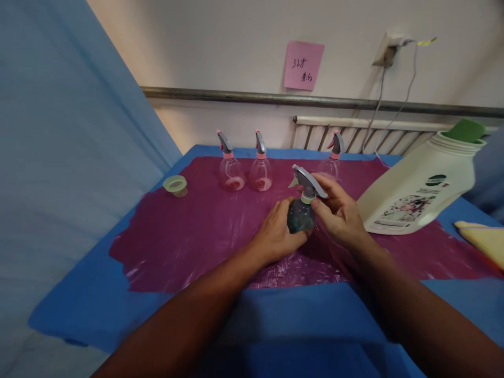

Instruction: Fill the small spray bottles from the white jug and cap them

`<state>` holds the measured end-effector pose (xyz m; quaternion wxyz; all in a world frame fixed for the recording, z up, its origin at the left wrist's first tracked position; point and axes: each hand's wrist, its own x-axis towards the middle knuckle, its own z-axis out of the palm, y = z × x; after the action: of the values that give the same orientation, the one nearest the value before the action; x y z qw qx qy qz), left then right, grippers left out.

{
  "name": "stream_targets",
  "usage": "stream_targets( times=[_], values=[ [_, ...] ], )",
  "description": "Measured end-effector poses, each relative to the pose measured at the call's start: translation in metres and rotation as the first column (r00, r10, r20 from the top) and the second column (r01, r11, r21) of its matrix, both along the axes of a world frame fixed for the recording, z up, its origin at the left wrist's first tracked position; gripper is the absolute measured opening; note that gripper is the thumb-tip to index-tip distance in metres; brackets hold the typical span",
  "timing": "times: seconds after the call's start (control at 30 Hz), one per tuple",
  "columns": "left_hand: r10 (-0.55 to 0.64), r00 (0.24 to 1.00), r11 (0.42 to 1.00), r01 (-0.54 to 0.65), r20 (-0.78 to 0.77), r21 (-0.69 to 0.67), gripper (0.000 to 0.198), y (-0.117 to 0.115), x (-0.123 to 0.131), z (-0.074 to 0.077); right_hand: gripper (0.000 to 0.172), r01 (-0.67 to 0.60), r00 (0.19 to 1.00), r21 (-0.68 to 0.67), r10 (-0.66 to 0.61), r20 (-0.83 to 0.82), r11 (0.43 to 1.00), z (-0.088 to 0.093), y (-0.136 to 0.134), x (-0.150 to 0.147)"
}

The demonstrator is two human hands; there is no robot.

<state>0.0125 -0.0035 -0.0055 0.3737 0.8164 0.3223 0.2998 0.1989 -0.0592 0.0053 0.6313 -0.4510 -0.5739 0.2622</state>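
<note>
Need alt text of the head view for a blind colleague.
The left hand grips the body of a dark spray bottle, the right hand its trigger head, on a purple sheet. Three clear spray bottles stand behind; a white jug stands at right.
</note>
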Motion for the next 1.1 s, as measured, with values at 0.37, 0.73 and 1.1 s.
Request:
stream_targets(
  times=[0.37,0.73,1.1],
  values=[
    [-0.007,0.999,1.000,0.007,0.032,0.019,0.065,0.002,0.001,-0.003,0.068,0.080,0.991,-0.002,-0.079,-0.105,0.997,-0.011,0.024,-0.006],
    [-0.024,1.000,1.000,0.024,0.011,0.002,0.067,0.002,-0.002,0.001,0.055,-0.043,0.999,0.032,0.044,-0.006,0.999,-0.004,0.002,-0.002],
    [-0.006,1.000,1.000,0.006,0.001,0.013,0.066,0.000,-0.001,0.003,0.063,0.072,0.996,0.034,-0.071,-0.045,0.997,-0.007,0.011,0.000]
  ],
)
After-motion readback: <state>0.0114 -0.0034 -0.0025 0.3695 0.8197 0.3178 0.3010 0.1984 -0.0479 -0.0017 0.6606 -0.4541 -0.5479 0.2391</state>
